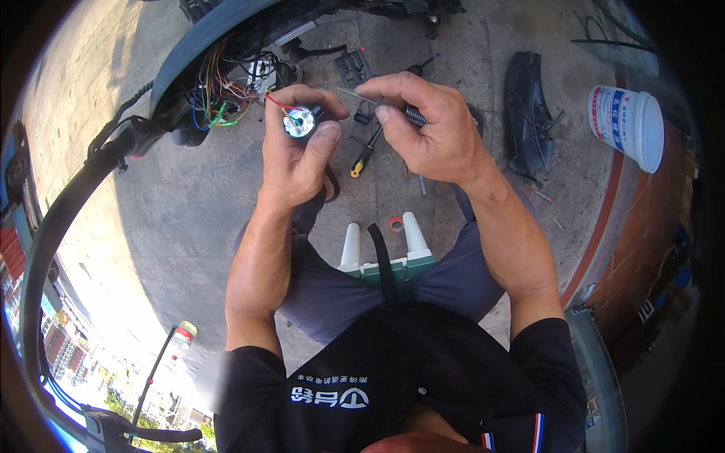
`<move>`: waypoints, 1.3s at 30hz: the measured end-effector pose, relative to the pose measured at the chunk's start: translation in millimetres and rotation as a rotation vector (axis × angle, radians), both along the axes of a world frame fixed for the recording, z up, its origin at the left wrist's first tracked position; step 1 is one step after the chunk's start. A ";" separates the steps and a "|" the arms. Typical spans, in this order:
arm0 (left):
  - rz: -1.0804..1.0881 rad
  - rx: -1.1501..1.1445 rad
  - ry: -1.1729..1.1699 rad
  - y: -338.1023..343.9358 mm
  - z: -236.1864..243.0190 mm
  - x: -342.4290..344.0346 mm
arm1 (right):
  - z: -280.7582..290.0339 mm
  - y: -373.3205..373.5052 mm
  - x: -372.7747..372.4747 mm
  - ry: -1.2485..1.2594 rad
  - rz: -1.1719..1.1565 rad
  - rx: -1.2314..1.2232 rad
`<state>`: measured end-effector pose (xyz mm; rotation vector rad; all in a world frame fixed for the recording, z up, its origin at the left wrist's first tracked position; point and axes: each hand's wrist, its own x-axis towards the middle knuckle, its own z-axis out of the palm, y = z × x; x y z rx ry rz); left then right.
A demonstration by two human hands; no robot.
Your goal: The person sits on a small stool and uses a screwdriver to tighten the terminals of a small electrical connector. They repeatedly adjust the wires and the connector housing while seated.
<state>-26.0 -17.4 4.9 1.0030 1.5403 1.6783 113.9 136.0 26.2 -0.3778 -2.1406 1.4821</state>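
Observation:
My left hand (291,162) is closed around a small round electrical part with wires (300,121). Its pale, white-and-metal end face is turned up, and a red and a yellow wire run into it. My right hand (434,124) grips a thin pointed metal tool (355,94) with a dark ribbed handle; the tool's exact kind is unclear. The tip points left toward the part, apart from it. Beside my left hand, a bundle of coloured wires (215,94) hangs out of the vehicle's dark body.
On the concrete lie a yellow-and-black screwdriver (362,158), a red tape roll (396,224) and a black curved panel (527,113). A white bucket (623,124) stands at right. A green-and-white stool (415,263) is beneath me. The vehicle's dark frame (57,219) curves along the left.

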 end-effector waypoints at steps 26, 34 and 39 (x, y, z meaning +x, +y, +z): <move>-0.061 -0.051 -0.310 -6.4 3.0 -8.1 | -4.8 4.2 -0.9 -0.002 -0.008 0.050; -0.091 -0.154 -0.137 -5.3 4.1 -6.0 | -2.9 1.2 0.1 0.020 -0.029 0.019; -0.093 -0.086 0.120 -0.2 2.6 -10.3 | -1.3 1.4 -0.3 0.018 -0.040 0.023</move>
